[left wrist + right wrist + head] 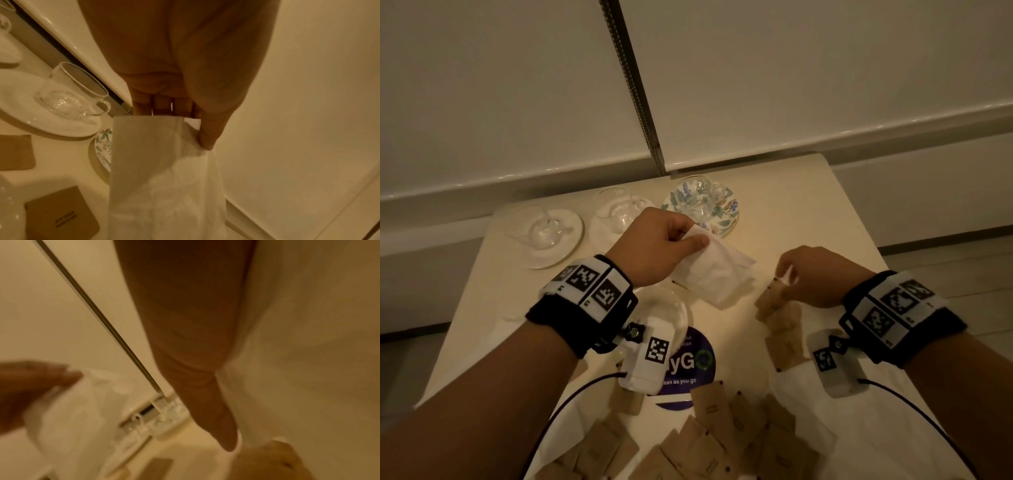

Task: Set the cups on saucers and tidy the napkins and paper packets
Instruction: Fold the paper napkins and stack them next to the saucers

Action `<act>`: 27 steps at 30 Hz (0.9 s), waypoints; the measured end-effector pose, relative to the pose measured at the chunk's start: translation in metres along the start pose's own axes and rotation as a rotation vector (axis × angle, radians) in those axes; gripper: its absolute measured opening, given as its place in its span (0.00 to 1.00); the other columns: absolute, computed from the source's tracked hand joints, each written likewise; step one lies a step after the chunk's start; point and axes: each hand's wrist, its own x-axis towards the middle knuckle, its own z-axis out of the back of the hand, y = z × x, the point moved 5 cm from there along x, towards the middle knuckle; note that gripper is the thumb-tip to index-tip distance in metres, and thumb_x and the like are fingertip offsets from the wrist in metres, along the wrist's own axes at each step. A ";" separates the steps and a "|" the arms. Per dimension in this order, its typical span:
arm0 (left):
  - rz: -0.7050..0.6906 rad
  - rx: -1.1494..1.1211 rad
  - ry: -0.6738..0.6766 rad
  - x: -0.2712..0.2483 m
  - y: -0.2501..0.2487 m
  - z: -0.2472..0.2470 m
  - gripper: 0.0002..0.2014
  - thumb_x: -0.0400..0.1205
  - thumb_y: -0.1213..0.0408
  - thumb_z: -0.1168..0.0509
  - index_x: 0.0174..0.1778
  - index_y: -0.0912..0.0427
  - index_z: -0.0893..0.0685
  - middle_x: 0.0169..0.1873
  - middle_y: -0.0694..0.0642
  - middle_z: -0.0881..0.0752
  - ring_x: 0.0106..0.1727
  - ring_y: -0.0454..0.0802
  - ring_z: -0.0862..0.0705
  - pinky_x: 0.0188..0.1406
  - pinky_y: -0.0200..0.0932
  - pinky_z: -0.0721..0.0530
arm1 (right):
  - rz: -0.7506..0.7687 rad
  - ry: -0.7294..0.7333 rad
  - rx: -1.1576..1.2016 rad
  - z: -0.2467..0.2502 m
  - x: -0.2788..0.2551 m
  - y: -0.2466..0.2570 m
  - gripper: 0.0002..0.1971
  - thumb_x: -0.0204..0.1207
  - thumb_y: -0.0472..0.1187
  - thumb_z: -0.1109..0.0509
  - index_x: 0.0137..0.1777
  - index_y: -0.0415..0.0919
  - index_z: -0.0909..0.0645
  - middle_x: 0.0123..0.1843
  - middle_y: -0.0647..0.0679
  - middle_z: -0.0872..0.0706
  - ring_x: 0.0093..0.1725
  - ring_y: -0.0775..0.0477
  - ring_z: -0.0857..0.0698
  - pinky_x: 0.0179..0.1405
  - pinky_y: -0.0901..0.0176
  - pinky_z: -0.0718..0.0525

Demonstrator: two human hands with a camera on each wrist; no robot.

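Note:
Held up over the middle of the table (808, 212), a folded white napkin (717, 274) (164, 178) hangs by its top corner from my left hand (695, 236) (185, 126), which pinches it between thumb and fingers. To its right, my right hand (786, 275) has curled fingers pinching the top of a brown paper packet (774, 301); the right wrist view is too blurred to confirm. At the back, three glass cups stand on saucers: left cup (544, 233), middle cup (616, 212) (76, 94), and right cup (698, 195) on a floral saucer (726, 212) (103, 146).
An empty glass saucer (674, 308) lies under my left wrist beside a purple sticker (688, 363). Several brown packets (722, 428) (59, 216) are scattered along the near edge, partly over a spread white napkin (808, 421). A white wall ledge (859, 137) runs behind the table.

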 end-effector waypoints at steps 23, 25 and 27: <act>-0.008 0.099 0.102 0.011 0.000 -0.029 0.06 0.83 0.59 0.31 0.41 0.51 0.13 0.38 0.55 0.11 0.40 0.51 0.13 0.42 0.44 0.16 | 0.075 -0.170 0.485 -0.004 -0.022 0.023 0.43 0.53 0.71 0.23 0.68 0.54 0.26 0.56 0.59 0.19 0.54 0.57 0.20 0.50 0.60 0.22; -0.010 0.079 0.119 0.011 0.000 -0.032 0.05 0.83 0.59 0.31 0.44 0.55 0.11 0.38 0.53 0.11 0.37 0.45 0.13 0.36 0.38 0.15 | 0.187 -0.202 0.449 0.001 -0.021 0.034 0.26 0.64 0.64 0.23 0.58 0.50 0.18 0.49 0.58 0.16 0.49 0.56 0.19 0.46 0.61 0.23; -0.023 0.064 0.139 0.011 -0.001 -0.035 0.06 0.83 0.60 0.31 0.46 0.58 0.11 0.37 0.52 0.12 0.34 0.41 0.15 0.33 0.34 0.16 | 0.251 -0.227 0.410 0.002 -0.020 0.037 0.11 0.74 0.51 0.24 0.48 0.45 0.15 0.45 0.53 0.14 0.46 0.52 0.18 0.47 0.59 0.24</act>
